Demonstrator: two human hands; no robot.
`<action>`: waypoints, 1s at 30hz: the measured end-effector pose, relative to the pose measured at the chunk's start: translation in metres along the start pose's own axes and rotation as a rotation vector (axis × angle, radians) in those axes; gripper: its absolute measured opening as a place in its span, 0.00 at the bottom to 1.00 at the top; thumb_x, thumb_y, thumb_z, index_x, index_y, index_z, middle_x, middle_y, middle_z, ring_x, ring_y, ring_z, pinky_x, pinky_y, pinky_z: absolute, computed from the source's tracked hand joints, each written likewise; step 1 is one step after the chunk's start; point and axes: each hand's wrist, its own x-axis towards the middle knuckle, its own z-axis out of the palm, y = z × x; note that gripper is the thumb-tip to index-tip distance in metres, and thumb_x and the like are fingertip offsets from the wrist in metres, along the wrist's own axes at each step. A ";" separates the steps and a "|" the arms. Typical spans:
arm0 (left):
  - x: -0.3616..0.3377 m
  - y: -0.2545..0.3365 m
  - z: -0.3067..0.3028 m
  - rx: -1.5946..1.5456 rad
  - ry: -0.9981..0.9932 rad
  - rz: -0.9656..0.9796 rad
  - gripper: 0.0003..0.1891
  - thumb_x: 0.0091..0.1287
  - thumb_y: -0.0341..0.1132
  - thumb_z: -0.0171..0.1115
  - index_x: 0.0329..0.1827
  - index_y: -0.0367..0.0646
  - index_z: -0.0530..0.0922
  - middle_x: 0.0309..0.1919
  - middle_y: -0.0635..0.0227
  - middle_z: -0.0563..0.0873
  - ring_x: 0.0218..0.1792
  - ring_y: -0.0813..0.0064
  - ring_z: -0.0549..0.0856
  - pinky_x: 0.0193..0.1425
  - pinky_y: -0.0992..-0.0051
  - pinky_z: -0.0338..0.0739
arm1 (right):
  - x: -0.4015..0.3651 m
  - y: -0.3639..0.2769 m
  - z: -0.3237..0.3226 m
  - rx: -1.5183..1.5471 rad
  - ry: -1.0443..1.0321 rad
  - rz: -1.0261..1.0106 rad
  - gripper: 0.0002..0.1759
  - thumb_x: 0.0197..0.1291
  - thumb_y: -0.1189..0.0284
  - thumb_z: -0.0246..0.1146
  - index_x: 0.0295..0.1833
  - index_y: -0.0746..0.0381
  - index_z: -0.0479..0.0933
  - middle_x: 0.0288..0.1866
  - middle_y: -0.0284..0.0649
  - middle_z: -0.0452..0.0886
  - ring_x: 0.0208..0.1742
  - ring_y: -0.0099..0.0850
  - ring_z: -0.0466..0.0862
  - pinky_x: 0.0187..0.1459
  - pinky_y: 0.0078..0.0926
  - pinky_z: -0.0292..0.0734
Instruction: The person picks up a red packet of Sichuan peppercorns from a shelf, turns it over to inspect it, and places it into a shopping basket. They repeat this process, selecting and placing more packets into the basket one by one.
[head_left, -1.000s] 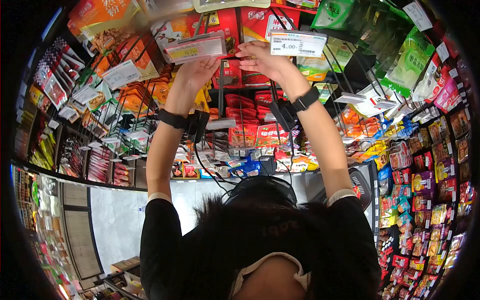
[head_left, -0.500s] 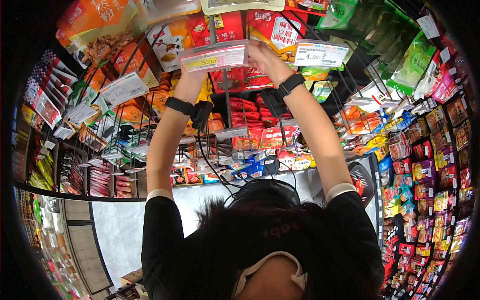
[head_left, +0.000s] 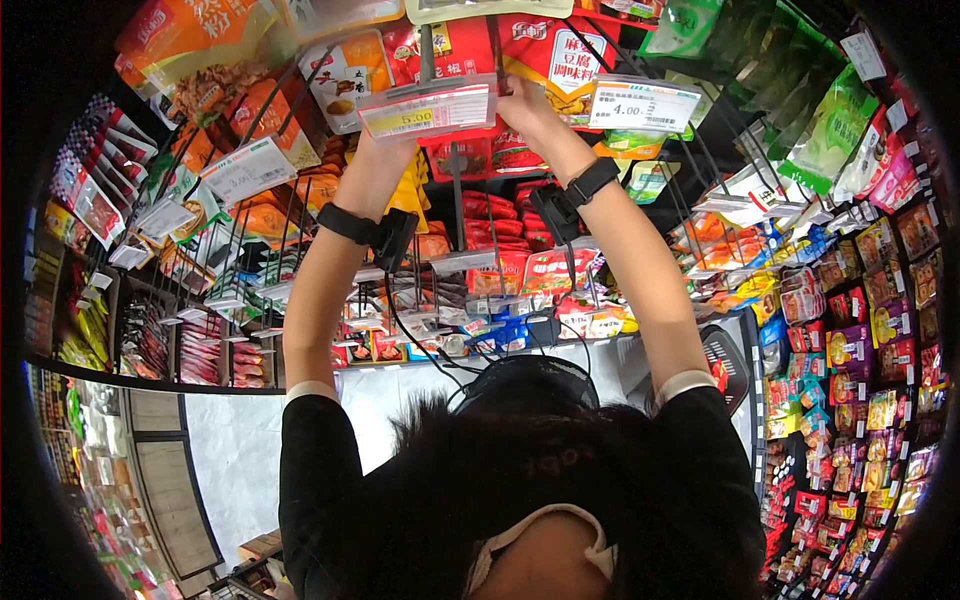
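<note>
A price tag in a clear holder [head_left: 428, 112], marked 5.00, hangs at the end of a rack hook and covers part of both hands. My left hand [head_left: 385, 150] reaches up behind the tag's lower left side, its fingers hidden. At the tag's right edge is my right hand [head_left: 527, 108], with its visible fingers bent inward; whatever they grip is hidden. Behind the hands hang a red packet [head_left: 455, 50] and a red and white seasoning packet [head_left: 560, 55]. Below the tag are more red packets [head_left: 458, 160].
Another price tag [head_left: 645, 105], marked 4.00, sticks out right of my right hand. Metal hooks and a tilted tag [head_left: 248, 170] project at left. Green bags [head_left: 825, 125] hang at right. Lower shelves hold red packets [head_left: 490, 215]. A dark basket [head_left: 725, 365] stands at lower right.
My left forearm has shifted slightly left and down. My right wrist has moved a little right and down, while the hand stays at the tag's edge.
</note>
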 end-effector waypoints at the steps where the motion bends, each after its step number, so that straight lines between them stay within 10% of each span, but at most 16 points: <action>1: -0.001 -0.001 -0.001 0.012 0.006 -0.004 0.19 0.69 0.48 0.43 0.50 0.44 0.72 0.49 0.60 0.79 0.50 0.62 0.78 0.55 0.59 0.72 | 0.005 0.008 0.001 -0.077 0.034 -0.092 0.24 0.46 0.71 0.69 0.48 0.71 0.72 0.44 0.51 0.80 0.45 0.40 0.80 0.46 0.29 0.73; 14: -0.040 0.000 0.016 0.377 0.047 -0.009 0.12 0.67 0.33 0.54 0.52 0.53 0.70 0.50 0.75 0.77 0.52 0.76 0.74 0.56 0.66 0.67 | -0.023 0.004 0.016 -0.587 0.291 -0.370 0.28 0.46 0.66 0.66 0.47 0.75 0.66 0.41 0.61 0.76 0.45 0.52 0.77 0.48 0.41 0.72; 30: -0.077 0.039 0.027 0.387 -0.251 -0.033 0.17 0.67 0.29 0.53 0.57 0.36 0.67 0.54 0.62 0.77 0.54 0.72 0.77 0.57 0.73 0.72 | -0.096 -0.066 -0.010 0.290 -0.072 0.008 0.16 0.53 0.73 0.66 0.45 0.70 0.73 0.38 0.41 0.80 0.38 0.26 0.79 0.40 0.24 0.74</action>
